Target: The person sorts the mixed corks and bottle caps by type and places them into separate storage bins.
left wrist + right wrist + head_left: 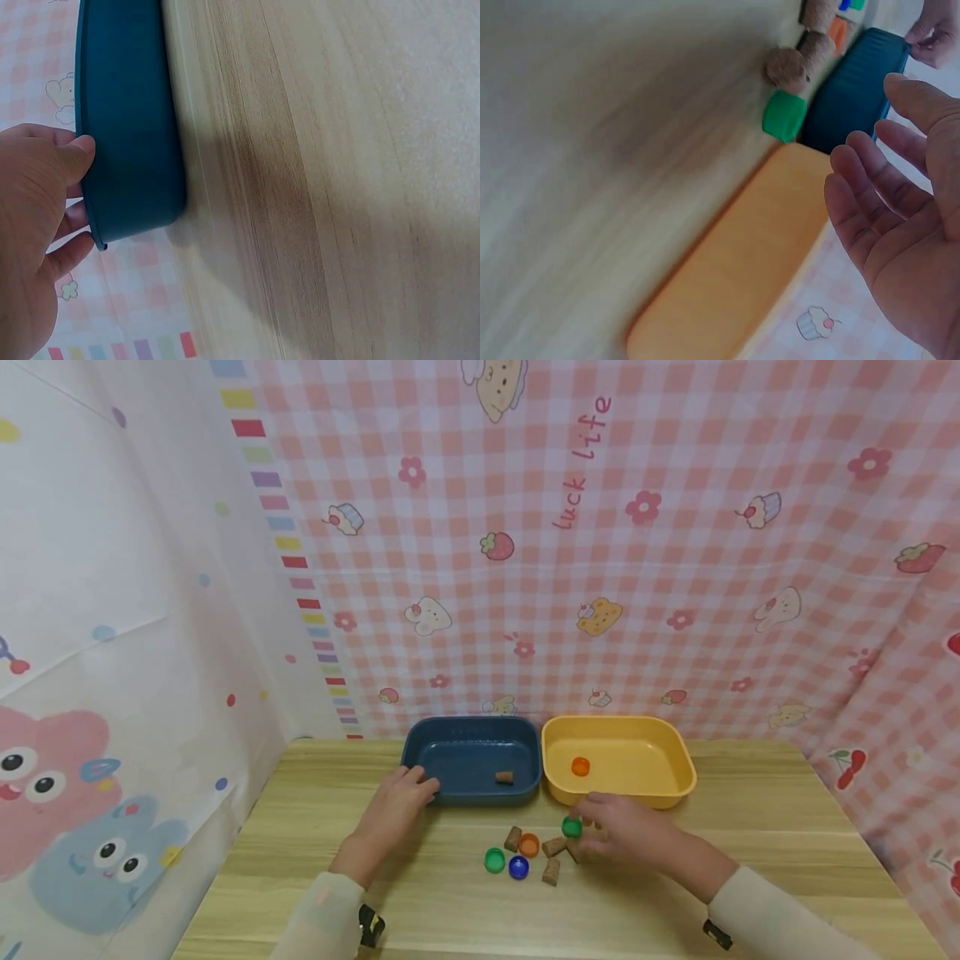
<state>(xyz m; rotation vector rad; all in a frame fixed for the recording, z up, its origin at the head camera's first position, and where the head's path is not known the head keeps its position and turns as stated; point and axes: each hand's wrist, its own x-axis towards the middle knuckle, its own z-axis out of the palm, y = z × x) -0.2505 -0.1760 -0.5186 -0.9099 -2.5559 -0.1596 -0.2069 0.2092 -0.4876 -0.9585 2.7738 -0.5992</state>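
My left hand (397,802) holds the dark blue tray (471,799) by its left front corner. In the left wrist view the thumb (85,146) lies on the rim and other fingers reach behind it. Inside that tray lies one cork (505,777). My right hand (630,831) hovers by the front of the yellow tray (660,797), fingers loosely bent with nothing between them. Nearest to it are a green bottle cap (784,116) and a cork (787,68). An orange cap (581,767) sits in the yellow tray.
In front of the trays, several corks (551,871) are loosely grouped with an orange cap (528,845), a blue cap (518,867) and another green cap (494,860). The wooden table (450,918) ends at a pink checked cloth (480,610) behind the trays.
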